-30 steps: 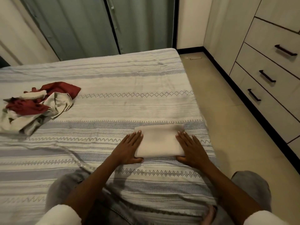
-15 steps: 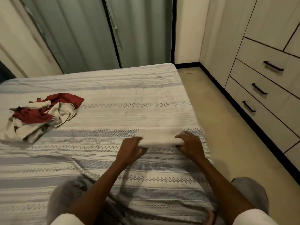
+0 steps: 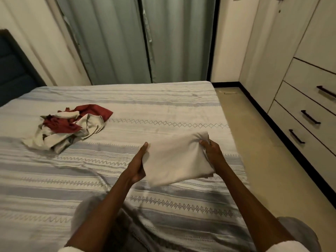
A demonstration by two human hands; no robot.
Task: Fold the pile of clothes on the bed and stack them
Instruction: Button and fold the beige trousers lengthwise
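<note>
One folded cream cloth (image 3: 177,159), one crumpled clothes pile (image 3: 71,127) at left, two hands, three drawer handles at right.

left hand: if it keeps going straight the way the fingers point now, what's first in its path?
The left hand holds the folded beige cloth, thumb pointing up-frame, away across the bed. That line looks free: only bare bedspread, then probably the curtains. The unfolded pile lies well to the left. Depth is unclear.
</note>
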